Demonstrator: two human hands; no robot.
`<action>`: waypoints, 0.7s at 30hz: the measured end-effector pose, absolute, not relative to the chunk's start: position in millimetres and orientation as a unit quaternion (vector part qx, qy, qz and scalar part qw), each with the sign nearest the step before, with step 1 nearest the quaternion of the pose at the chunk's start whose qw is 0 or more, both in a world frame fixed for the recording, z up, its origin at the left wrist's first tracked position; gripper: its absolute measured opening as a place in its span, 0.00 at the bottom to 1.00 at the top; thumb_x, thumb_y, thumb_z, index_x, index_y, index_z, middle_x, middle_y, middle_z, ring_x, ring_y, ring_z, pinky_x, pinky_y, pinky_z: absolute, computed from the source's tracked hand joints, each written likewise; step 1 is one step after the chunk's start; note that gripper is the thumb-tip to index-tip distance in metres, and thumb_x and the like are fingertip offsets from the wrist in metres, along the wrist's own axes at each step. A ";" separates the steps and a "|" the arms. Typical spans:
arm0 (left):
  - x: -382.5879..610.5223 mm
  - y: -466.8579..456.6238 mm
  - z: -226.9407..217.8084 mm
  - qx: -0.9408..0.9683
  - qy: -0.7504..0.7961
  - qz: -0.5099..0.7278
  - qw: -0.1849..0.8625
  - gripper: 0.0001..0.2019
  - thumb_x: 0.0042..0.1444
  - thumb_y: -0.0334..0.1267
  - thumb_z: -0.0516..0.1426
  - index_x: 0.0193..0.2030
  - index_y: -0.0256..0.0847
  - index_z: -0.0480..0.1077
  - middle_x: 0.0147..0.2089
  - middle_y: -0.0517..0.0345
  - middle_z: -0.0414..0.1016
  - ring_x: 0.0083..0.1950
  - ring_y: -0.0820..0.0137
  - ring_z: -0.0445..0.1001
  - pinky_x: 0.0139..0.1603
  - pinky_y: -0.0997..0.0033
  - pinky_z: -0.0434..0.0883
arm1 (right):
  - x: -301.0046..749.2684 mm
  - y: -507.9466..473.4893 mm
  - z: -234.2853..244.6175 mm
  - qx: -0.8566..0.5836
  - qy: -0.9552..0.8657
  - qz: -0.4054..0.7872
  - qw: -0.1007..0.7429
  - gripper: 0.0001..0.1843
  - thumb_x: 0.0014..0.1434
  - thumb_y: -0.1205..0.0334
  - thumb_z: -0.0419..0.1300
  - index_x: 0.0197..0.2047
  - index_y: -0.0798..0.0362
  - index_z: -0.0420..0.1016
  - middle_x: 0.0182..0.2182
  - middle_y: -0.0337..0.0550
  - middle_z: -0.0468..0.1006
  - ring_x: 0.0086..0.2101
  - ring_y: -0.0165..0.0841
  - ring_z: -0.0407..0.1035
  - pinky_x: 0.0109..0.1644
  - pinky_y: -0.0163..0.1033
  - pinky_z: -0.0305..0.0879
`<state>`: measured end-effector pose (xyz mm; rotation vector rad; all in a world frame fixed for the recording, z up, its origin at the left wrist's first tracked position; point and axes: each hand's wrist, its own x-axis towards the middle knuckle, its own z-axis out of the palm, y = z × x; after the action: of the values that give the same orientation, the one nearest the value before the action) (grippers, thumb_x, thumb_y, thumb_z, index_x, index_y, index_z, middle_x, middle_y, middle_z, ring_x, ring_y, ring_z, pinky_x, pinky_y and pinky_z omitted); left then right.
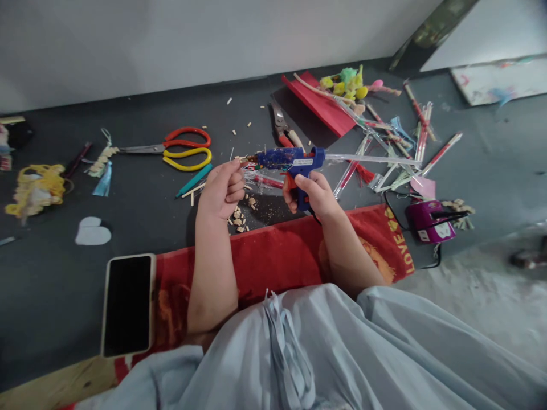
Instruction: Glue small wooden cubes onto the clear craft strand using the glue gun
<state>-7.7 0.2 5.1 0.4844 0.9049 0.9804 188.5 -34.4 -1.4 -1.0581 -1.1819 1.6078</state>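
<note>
Tabletop: dark grey, loose materials across it. Red towel along the near edge, "LOVE" lettering at its right end. Phone, dark screen, near left, beside towel. Scissors, red and yellow handles, far left of centre. Folded red sheet far right of centre. Blue glue gun at centre, above the tabletop, nozzle to the left; clear glue stick projects right from its rear. Right hand: grip clamped around the gun's handle. Left hand: grip together, fingers curled, thumb and forefinger at the nozzle tip; cannot tell whether they pinch anything small. Pliers just beyond the gun. Teal pen left of the left hand. Wood bits scattered between the hands, near the towel.
</note>
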 end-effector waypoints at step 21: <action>-6.8 -0.2 8.0 0.222 0.422 0.448 0.756 0.09 0.56 0.38 0.58 0.28 0.37 0.66 0.16 0.74 0.40 0.13 0.86 0.40 0.10 0.85 0.42 | 189.2 -33.9 -2.8 -0.431 -0.468 0.644 0.426 0.22 0.53 0.42 0.60 0.27 0.55 0.68 0.18 0.35 0.71 0.15 0.23 0.65 0.17 0.30 0.64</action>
<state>-6.8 -0.2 8.0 0.4837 0.9205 0.9767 189.2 -33.9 -2.8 -1.0773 -1.1700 1.6088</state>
